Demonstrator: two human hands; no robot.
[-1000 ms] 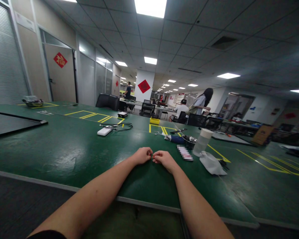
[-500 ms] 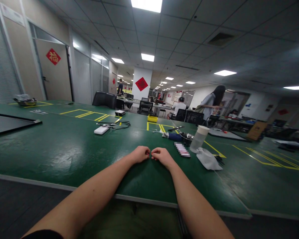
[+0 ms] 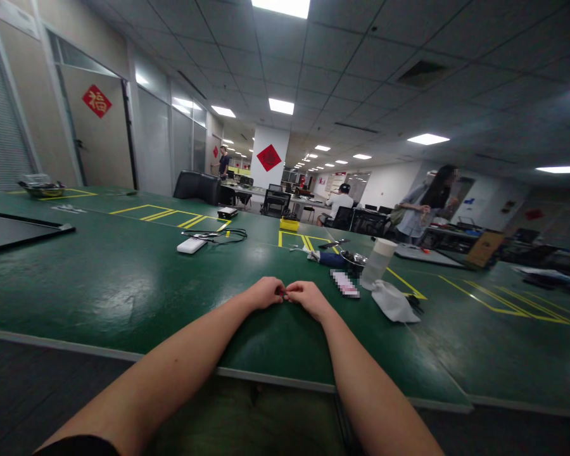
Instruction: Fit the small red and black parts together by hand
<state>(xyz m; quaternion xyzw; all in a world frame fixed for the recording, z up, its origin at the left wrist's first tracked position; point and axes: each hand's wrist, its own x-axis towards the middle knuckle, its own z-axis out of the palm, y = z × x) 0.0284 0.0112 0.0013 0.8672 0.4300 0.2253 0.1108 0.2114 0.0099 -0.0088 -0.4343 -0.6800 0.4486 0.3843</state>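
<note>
Both my forearms reach out over the green table (image 3: 99, 278). My left hand (image 3: 265, 294) and my right hand (image 3: 305, 296) rest on it side by side, fingers curled, their fingertips touching each other. Something tiny and dark sits pinched between the fingertips; I cannot make out what it is. A little to the right of my right hand lie a blurred small card (image 3: 344, 283), a white cloth (image 3: 392, 301) and a translucent cup (image 3: 378, 263).
A white power bank (image 3: 190, 245) with black cables, a metal bowl (image 3: 353, 259), a yellow box (image 3: 289, 224) and a black board (image 3: 14, 229) lie on the table. Yellow tape marks cross it. Chairs, desks and several people fill the room behind.
My hands have stayed together in place, their fingertips closing the small gap. The person with long hair at the back has walked to the right. The view has shifted slightly.
</note>
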